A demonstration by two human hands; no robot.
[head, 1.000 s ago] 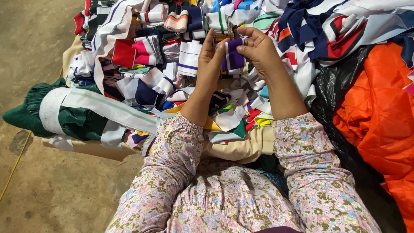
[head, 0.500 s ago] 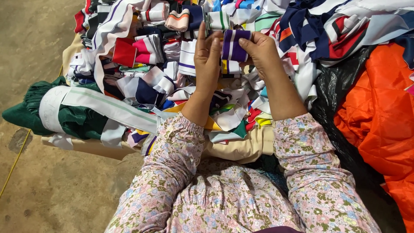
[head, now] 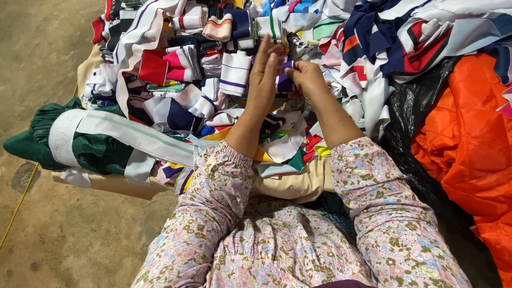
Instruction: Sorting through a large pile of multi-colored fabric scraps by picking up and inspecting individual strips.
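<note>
Both my hands are raised over a heap of striped knit fabric strips [head: 213, 80]. My left hand [head: 265, 74] stands upright with fingers straight, its palm pressed against a small purple and white strip [head: 284, 82]. My right hand [head: 305, 77] pinches the same purple strip from the right side, fingers curled on it. Most of the strip is hidden between the two hands. My sleeves are pink with a flower print.
A green bundle wrapped in a white band [head: 80, 138] lies at the left on a beige sack [head: 122, 184]. Orange quilted cloth [head: 469, 154] and a black plastic sheet [head: 416, 122] lie at the right. Bare concrete floor [head: 42, 64] stretches to the left.
My two hands have drawn closer together around the purple strip, and my left hand's fingers have straightened upward. The pile has not shifted.
</note>
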